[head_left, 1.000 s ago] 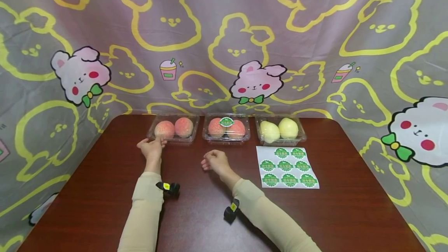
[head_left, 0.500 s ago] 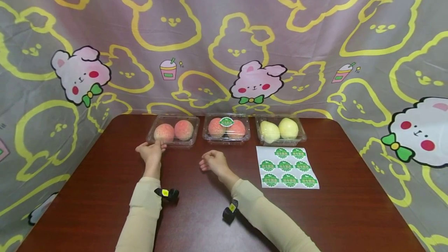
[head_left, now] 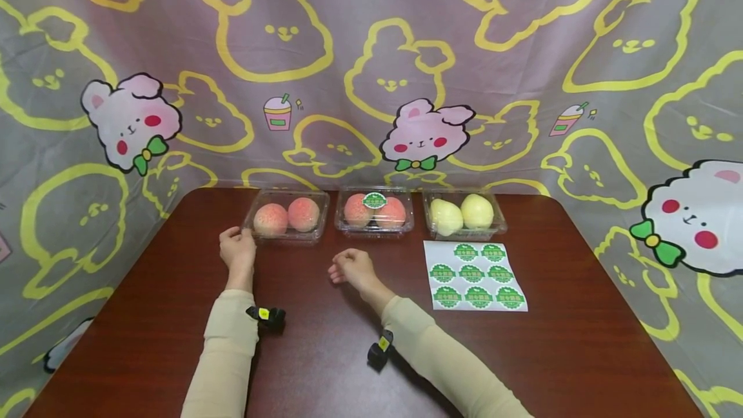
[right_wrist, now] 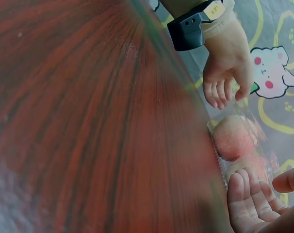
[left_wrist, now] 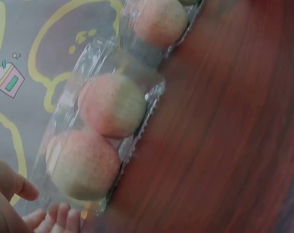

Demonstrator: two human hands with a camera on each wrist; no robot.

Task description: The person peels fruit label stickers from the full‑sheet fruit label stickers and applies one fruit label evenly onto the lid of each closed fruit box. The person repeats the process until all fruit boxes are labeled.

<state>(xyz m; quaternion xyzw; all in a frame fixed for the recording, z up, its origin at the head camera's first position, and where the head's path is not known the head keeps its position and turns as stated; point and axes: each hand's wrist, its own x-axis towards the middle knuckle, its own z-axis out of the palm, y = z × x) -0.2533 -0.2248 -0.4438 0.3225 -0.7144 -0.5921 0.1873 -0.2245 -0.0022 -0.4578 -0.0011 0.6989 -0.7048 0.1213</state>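
Observation:
My left hand is beside the near left corner of the left clear plastic box, its fingers loosely bent and holding nothing. In the left wrist view, those fingertips are right at the box's end. Two peaches lie inside this box. My right hand hovers over the table in front of the middle box, fingers loosely curled around nothing. That middle box holds two peaches and carries a round green sticker on its lid.
On the right stands a third clear box with two pale yellow pears. A white sheet of green round stickers lies in front of it, its upper left spot bare. A patterned curtain hangs behind the brown table.
My left hand has drawn back leftward from the front of the left box. Earlier, that box shifted slightly towards me. My right hand has barely moved.

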